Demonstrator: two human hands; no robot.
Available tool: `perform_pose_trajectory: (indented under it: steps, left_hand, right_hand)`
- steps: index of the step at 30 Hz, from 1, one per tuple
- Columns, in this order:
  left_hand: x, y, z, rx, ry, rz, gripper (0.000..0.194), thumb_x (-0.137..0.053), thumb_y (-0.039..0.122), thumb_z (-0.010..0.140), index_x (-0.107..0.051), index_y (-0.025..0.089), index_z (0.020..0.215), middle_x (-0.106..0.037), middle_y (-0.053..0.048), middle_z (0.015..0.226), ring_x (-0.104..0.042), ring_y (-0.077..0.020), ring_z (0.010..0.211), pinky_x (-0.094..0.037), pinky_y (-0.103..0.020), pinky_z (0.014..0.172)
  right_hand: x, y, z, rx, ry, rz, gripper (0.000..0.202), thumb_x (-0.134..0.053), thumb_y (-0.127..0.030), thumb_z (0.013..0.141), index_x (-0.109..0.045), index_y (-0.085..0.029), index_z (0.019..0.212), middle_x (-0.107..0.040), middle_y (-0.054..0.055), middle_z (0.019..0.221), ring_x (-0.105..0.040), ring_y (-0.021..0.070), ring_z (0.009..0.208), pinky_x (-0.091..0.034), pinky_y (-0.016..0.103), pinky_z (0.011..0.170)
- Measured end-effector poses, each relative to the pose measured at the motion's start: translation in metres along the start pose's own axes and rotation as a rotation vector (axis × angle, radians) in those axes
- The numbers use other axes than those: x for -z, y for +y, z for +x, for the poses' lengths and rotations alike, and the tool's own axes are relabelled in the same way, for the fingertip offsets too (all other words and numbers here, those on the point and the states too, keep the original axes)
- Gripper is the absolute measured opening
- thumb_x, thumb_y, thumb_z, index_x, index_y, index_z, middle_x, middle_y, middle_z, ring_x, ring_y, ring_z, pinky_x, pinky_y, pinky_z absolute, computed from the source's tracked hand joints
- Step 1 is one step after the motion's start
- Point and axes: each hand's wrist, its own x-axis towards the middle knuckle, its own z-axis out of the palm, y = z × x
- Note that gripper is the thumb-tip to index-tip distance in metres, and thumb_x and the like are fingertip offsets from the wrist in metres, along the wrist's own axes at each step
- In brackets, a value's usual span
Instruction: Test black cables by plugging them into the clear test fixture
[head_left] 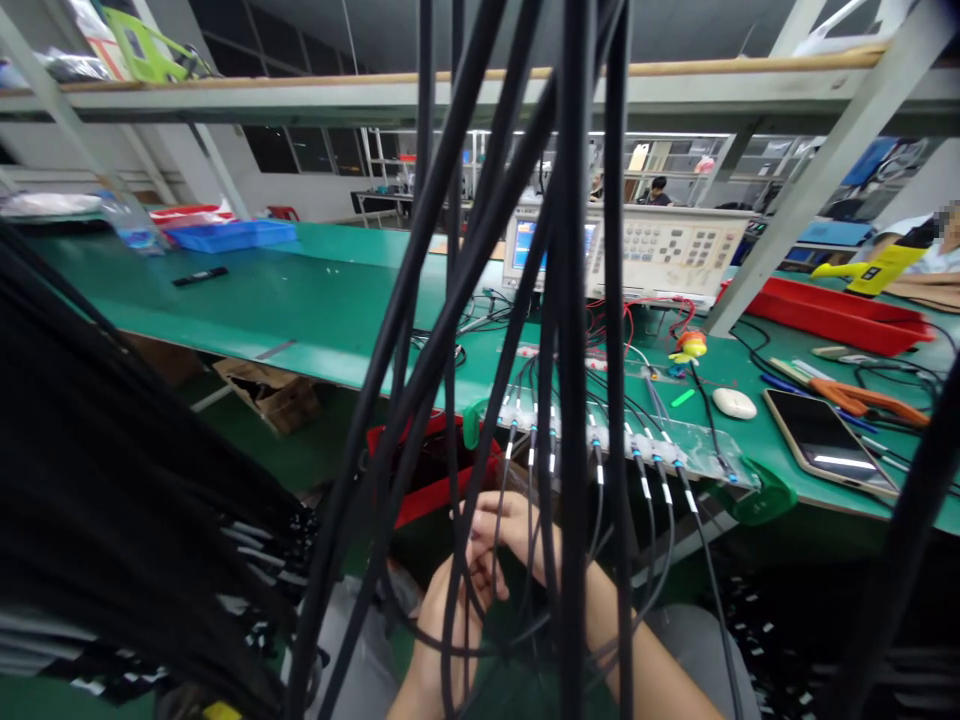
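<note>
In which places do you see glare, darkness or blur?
Head view: whitish glare on the gold-edged phone; head view: bundled black cables at left, detail lost in darkness; head view: thick, slightly soft hanging black cables crossing before left hand and right hand.

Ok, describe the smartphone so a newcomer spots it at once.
On the green workbench, look right of the plugged-in cables. The smartphone lies between a white oval object and an orange-handled tool. Of the three, only it has a glossy black screen.
</note>
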Motion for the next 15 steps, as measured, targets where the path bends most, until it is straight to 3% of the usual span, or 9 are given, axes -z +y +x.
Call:
perform_pose_trajectory:
  steps: [4,7,12,15]
  left_hand:
    - [-0.001,0.001,-0.003,0.080,0.067,-0.009,0.039,-0.063,0.045,0.077,-0.073,0.012,0.095,-0.063,-0.002,0.065,-0.055,-0.0120,0.061,-0.046,-0.025,0.060]
    - [0.007,-0.003,-0.004,0.143,0.118,-0.054,0.042,-0.073,0.049,0.065,-0.074,0.014,0.088,-0.062,0.000,0.061,-0.054,-0.0110,0.058,-0.045,-0.024,0.057]
    - [0.048,-0.026,-0.002,0.210,0.223,-0.059,0.041,-0.082,0.045,0.055,-0.074,0.014,0.081,-0.063,0.000,0.058,-0.058,-0.0116,0.058,-0.044,-0.023,0.053]
    - [0.080,-0.041,-0.003,0.305,0.186,-0.025,0.045,-0.084,0.046,0.049,-0.074,0.015,0.080,-0.063,0.001,0.055,-0.055,-0.0104,0.049,-0.043,-0.024,0.050]
  right_hand:
    - [-0.001,-0.009,0.013,0.221,0.227,0.008,0.028,-0.068,-0.045,0.078,-0.072,-0.019,0.089,-0.065,0.002,0.075,-0.056,0.0128,0.067,-0.043,0.024,0.062]
    - [0.000,-0.015,0.024,0.259,0.249,0.048,0.029,-0.064,-0.045,0.082,-0.070,-0.020,0.094,-0.065,0.002,0.080,-0.055,0.0129,0.071,-0.042,0.025,0.068]
    - [0.005,-0.016,0.031,0.261,0.292,0.087,0.030,-0.066,-0.045,0.081,-0.070,-0.020,0.098,-0.065,0.002,0.083,-0.054,0.0122,0.071,-0.041,0.025,0.070]
    - [0.007,-0.017,0.030,0.241,0.320,0.091,0.034,-0.068,-0.046,0.079,-0.070,-0.020,0.101,-0.066,0.003,0.084,-0.054,0.0132,0.073,-0.041,0.025,0.069]
